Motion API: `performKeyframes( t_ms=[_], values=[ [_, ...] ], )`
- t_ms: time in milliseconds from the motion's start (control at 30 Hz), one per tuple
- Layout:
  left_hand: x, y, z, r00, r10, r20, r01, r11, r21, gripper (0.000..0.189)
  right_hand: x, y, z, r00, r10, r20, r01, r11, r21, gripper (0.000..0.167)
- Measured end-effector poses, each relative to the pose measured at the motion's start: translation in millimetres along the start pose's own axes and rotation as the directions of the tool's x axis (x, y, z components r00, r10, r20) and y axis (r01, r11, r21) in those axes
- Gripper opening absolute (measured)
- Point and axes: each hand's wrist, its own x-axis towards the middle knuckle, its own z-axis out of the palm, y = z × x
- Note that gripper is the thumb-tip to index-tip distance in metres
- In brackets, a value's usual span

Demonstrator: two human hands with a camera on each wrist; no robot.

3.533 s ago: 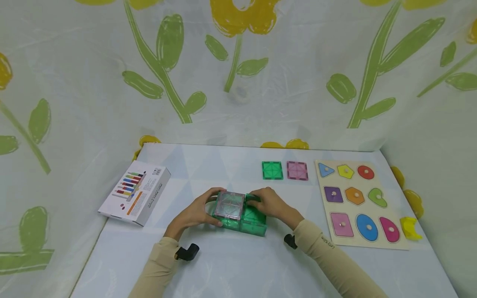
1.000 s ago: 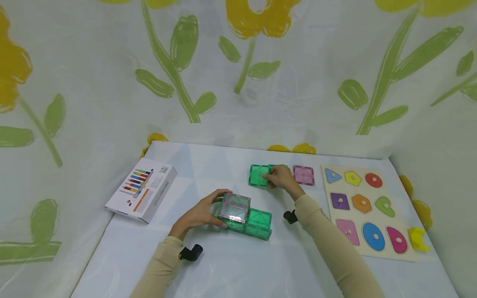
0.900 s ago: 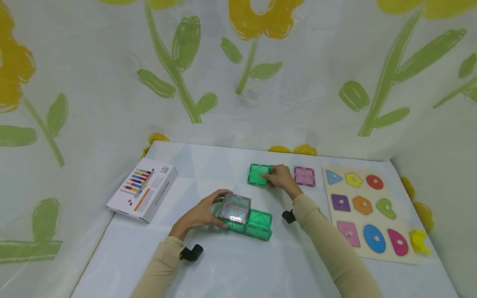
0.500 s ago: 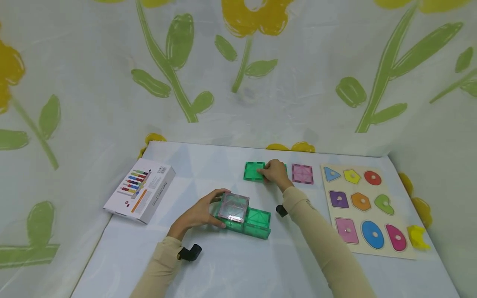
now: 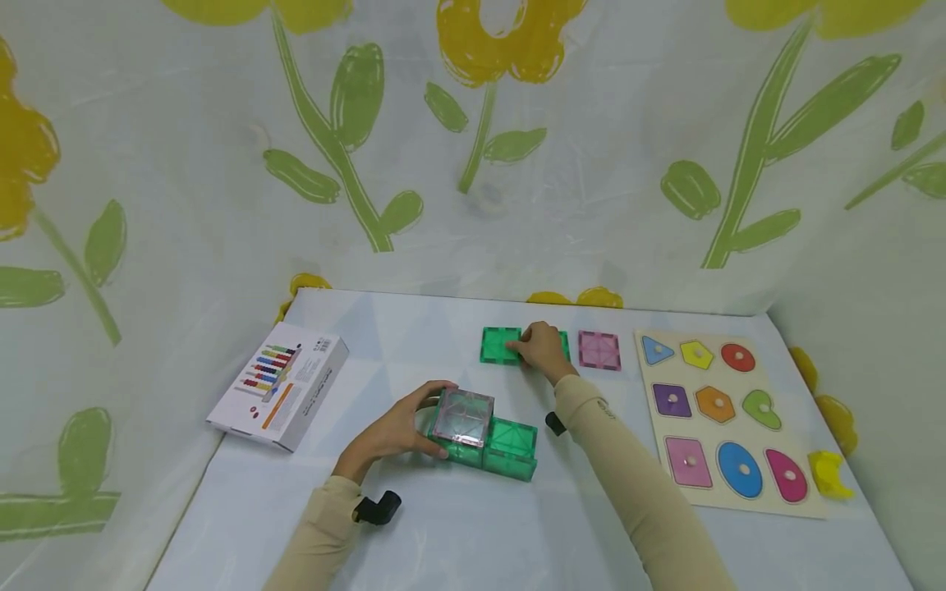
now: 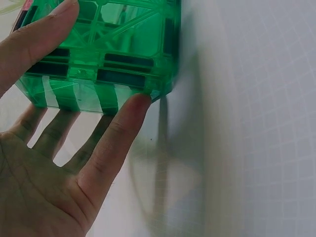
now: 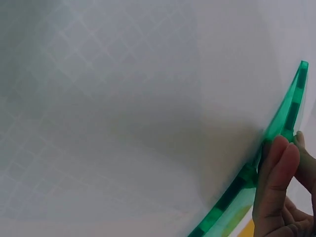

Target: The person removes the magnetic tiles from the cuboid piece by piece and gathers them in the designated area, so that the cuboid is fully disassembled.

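Observation:
In the head view, my left hand (image 5: 399, 423) holds the left end of a structure of clear green magnetic tiles (image 5: 510, 464). A pale pink tile (image 5: 462, 417) lies on top of its taller left part. The left wrist view shows the thumb on one side of the green block (image 6: 123, 44) and the fingers on another. Farther back, my right hand (image 5: 543, 349) pinches a flat green magnetic tile (image 5: 499, 345) near its right edge. Another green tile (image 5: 565, 345) is partly hidden behind that hand. The right wrist view shows fingertips where two green tiles (image 7: 224, 205) meet.
A pink tile (image 5: 599, 350) lies right of the right hand. Beyond it is a wooden shape puzzle board (image 5: 683, 472) with knobbed pieces, and a yellow crescent-like piece (image 5: 830, 474) by its edge. A white box (image 5: 281, 384) lies at the table's left.
My right hand has gone from the structure to the back of the table, where a second green tile now lies left of the first. That tile has lately slid slightly left. My left hand keeps its hold.

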Motion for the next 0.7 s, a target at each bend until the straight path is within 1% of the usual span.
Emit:
performKeyframes(
  t_ms=[233,367,567,700],
  values=[
    [-1.0,2.1,0.5,1.0,-0.006,0.005,0.006,1.0,0.003,0.099,5.2,2,2,1.0,0.018,0.011,-0.018,0.999,-0.03,0.038],
    [-0.8,2.0,0.5,1.0,-0.009,0.007,0.009,1.0,0.013,0.1,1.9,2,0,1.0,0.012,0.018,-0.011,1.0,-0.029,0.04],
    [-1.0,2.2,0.5,1.0,-0.012,0.021,0.012,1.0,0.001,0.104,-11.4,1,-10,0.998,-0.038,0.057,0.039,0.999,-0.018,0.042],
    [-0.6,1.2,1.2,1.0,-0.02,0.023,0.019,1.0,0.004,0.106,-26.5,2,-17,0.99,-0.112,0.088,0.114,0.993,-0.018,0.042]
  ],
)
